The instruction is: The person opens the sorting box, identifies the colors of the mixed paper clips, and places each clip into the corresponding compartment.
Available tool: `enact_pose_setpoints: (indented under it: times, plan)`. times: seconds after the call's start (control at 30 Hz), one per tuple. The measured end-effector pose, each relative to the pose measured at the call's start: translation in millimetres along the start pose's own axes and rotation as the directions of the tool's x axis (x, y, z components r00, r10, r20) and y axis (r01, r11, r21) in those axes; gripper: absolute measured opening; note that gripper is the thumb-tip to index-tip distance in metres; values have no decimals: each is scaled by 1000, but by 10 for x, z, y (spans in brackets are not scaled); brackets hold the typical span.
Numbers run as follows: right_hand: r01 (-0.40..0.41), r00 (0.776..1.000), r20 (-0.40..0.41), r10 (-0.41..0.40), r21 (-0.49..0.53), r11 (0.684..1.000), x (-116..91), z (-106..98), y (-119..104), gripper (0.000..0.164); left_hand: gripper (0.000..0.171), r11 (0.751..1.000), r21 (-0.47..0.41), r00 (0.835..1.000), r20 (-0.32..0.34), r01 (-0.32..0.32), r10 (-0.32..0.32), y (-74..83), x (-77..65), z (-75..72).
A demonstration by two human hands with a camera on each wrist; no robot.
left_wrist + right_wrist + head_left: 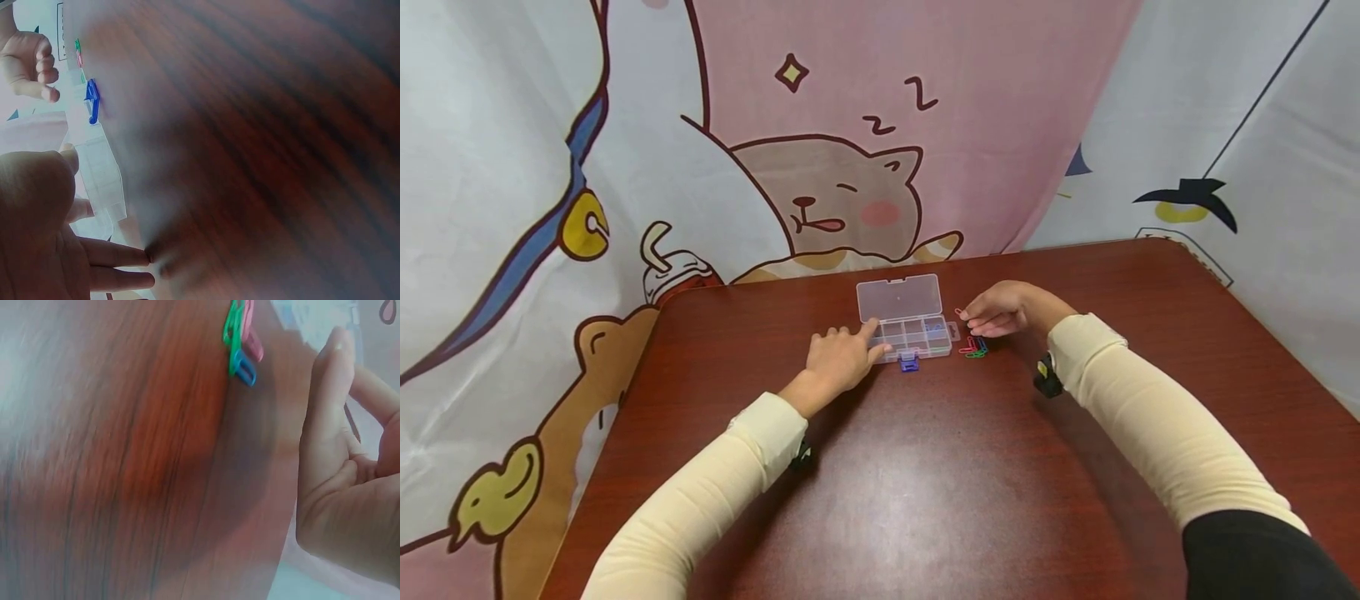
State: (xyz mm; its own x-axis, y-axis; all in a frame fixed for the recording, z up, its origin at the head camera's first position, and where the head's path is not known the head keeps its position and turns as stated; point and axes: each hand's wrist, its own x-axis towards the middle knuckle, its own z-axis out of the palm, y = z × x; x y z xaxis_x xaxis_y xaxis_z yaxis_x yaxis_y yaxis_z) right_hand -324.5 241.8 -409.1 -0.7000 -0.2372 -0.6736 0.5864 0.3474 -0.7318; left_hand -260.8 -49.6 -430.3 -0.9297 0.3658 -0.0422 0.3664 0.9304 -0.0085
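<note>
A clear plastic compartment box [917, 333] lies on the table with its lid [900, 298] raised at the back and a blue latch [909, 364] at the front. My left hand [841, 360] rests at the box's left end, thumb by the front wall and index finger at the rear of that end, the fingers fairly straight. To the right of the box, my right hand [1000, 310] pinches a red paper clip [958, 312] between thumb and fingertips above the table. Below that hand lies a small pile of pink, green and blue paper clips [976, 353].
Something blue [933, 328] lies in the back right compartment, with green and pink bits in the front row. The brown wooden table [880, 483] reaches back to a cartoon-printed cloth [1000, 100] that hangs behind it and along both sides.
</note>
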Motion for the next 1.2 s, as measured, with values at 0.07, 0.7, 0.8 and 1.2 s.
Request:
enact_pose_setpoints:
  times: [0.07, 0.7, 0.8, 1.2]
  plan:
    - [6, 1000, 13, -6, 16, 1000, -14, 50, -21, 36, 59, 1000, 0, 1000, 0, 0, 0, 1, -2, 2]
    - [21, 995, 102, -14, -69, 997, -23, 628, -231, 37, 59, 1000, 11, 1000, -15, 8, -8, 3, -6, 17]
    - [26, 994, 112, -16, -83, 996, -36, 648, -230, 35, 59, 1000, 4, 1000, -12, 6, -6, 11, -8, 20]
    - [45, 993, 113, -28, -153, 987, -91, 649, -236, 34, 57, 1000, 11, 1000, -21, 4, -4, 24, -9, 2]
